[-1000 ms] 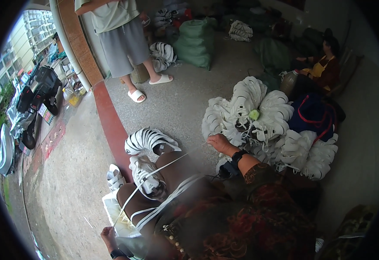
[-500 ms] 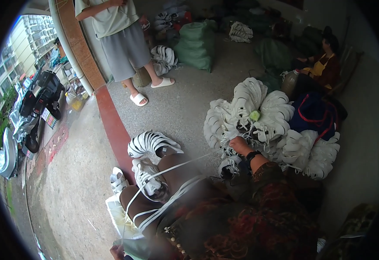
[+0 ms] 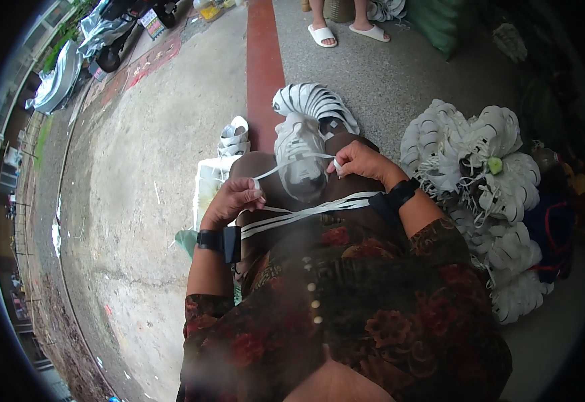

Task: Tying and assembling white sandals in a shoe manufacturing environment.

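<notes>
White straps stretch across the person's lap, below a white sandal sole resting on the knees. Heaps of white soles lie on the floor to the right. Left hand and right hand each pinch a strap end between closed fingers.

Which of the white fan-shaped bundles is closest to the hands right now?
The small bundle straight ahead beside the red stripe, just beyond the right hand. It sits alone; the others form the big pile further right.
</notes>
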`<state>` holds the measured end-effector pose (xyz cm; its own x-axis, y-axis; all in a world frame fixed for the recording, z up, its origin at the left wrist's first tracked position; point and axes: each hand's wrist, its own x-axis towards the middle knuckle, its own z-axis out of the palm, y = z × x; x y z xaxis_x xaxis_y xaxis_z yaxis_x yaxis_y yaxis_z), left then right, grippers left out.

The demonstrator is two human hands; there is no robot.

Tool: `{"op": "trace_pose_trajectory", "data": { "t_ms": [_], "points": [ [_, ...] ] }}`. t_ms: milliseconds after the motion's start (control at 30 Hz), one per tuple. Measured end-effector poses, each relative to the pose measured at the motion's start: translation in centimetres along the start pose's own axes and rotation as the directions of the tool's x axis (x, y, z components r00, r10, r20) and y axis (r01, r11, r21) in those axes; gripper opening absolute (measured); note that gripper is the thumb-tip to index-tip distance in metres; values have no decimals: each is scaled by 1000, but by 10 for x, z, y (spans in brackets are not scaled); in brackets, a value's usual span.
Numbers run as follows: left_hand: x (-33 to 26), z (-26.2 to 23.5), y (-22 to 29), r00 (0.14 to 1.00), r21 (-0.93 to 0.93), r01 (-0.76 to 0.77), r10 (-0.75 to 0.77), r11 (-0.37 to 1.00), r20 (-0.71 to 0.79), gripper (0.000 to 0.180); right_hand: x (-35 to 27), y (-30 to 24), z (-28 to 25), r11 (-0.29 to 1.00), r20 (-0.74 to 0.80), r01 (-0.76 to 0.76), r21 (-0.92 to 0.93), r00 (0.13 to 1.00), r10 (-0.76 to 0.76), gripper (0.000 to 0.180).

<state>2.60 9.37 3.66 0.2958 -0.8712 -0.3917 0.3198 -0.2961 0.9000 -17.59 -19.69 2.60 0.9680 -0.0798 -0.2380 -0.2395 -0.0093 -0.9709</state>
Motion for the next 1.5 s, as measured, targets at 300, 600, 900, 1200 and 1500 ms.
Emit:
{"op": "trace_pose_trajectory", "data": {
  "t_ms": [300, 600, 900, 1200, 1500],
  "points": [
    [70, 22, -12, 977, 184, -106, 137, 977, -164, 16, 59, 37, 25, 965, -433, 122, -232, 875, -215, 14],
    [73, 18, -21, 965, 200, -187, 218, 962, -148, 17, 66, 39, 58, 597, -475, -63, -800, 675, -565, 20],
    [68, 36, -20, 902, 131, -249, 279, 960, -331, 15, 62, 36, 55, 839, -592, -25, -544, 721, -362, 20],
    [69, 41, -21, 866, 215, -236, 306, 948, -397, 12, 35, 8, 83, 470, -378, -130, -873, 790, -483, 17],
    [80, 39, -28, 775, 583, -142, 456, 800, -438, 17, 46, 38, 71, 553, -406, -60, -831, 746, -528, 7]
  ]
}}
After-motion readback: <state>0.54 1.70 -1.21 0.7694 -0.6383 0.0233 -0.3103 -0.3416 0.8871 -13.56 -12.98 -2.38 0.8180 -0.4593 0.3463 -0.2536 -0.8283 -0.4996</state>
